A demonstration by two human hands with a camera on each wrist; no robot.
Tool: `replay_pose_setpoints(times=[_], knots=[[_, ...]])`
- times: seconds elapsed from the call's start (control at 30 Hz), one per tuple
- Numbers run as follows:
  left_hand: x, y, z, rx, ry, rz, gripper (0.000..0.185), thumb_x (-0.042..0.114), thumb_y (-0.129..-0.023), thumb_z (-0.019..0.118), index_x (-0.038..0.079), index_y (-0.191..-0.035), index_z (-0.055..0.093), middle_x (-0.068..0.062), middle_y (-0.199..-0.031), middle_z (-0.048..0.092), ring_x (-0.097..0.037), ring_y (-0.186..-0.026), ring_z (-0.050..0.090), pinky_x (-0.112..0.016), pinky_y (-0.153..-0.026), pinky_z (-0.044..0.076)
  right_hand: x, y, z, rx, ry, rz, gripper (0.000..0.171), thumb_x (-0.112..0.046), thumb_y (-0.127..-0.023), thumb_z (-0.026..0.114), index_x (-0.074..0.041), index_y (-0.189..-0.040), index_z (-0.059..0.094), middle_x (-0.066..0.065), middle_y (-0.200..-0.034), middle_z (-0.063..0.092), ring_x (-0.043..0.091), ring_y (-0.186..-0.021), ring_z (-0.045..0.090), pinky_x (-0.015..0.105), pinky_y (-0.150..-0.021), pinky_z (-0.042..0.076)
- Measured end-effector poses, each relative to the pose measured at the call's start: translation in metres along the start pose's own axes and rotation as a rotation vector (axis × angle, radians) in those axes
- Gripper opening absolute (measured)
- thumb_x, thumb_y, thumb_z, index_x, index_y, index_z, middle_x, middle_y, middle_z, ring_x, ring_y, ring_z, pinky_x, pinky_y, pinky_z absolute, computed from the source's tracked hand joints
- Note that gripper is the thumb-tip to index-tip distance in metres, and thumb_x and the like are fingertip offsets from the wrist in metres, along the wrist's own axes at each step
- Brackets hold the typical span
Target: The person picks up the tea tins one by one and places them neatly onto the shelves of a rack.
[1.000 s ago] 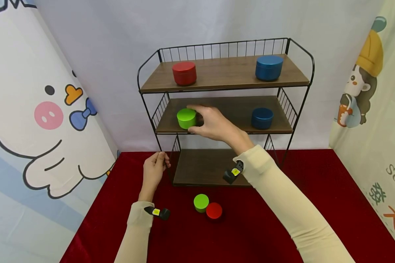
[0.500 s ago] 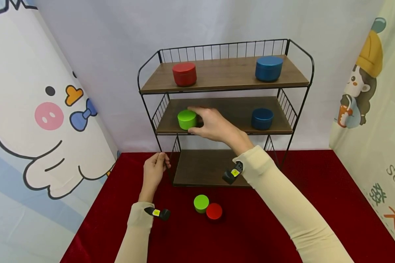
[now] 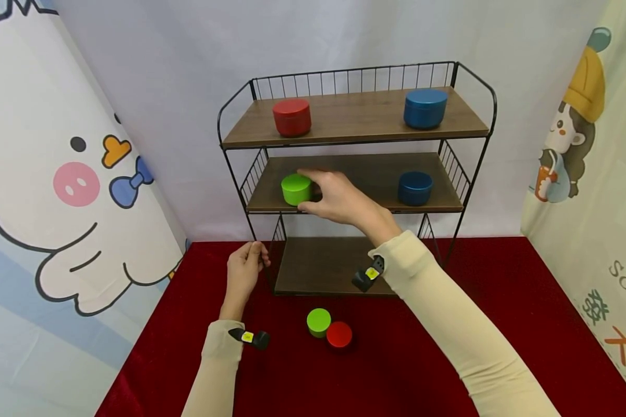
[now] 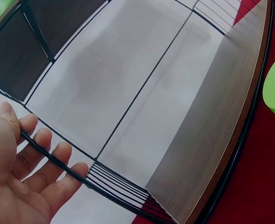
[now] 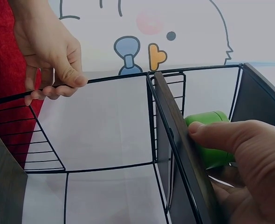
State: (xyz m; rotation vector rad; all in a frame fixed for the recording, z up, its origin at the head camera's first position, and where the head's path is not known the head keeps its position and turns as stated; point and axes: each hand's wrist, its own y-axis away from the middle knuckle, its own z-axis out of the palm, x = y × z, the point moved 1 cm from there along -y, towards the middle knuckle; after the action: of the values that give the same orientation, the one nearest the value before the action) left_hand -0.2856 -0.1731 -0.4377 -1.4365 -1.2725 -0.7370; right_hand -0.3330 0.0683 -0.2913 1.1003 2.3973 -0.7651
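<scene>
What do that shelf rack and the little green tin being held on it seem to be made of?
The shelf rack: brown boards with a wood grain look, possibly laminate, in a thin black wire frame, likely painted metal. The green tin, gripped by the right hand: smooth, matte, evenly coloured, probably coated metal, though plastic is possible.

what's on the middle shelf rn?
On the middle shelf: a green tin at its left end, gripped by the right hand, and a blue tin at its right end. The shelf surface behind the hand is covered.
</scene>
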Motion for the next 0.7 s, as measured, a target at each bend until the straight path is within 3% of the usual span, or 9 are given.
replay_pose_setpoints(times=[0.7], knots=[[0.0028,0.0011,-0.0008,-0.004,0.005,-0.004,0.049,0.027,-0.110,0.047,-0.016,-0.097,0.064,-0.036,-0.093,0.065,-0.052,-0.089,0.068,-0.015,-0.063,0.051,0.0010,0.0065,-0.0026,0.037,-0.053,-0.004,0.070,-0.018,-0.092,0.079,-0.001,-0.152,0.046,0.018,-0.145,0.058,0.030,-0.121,0.067,0.039,-0.102,0.056]])
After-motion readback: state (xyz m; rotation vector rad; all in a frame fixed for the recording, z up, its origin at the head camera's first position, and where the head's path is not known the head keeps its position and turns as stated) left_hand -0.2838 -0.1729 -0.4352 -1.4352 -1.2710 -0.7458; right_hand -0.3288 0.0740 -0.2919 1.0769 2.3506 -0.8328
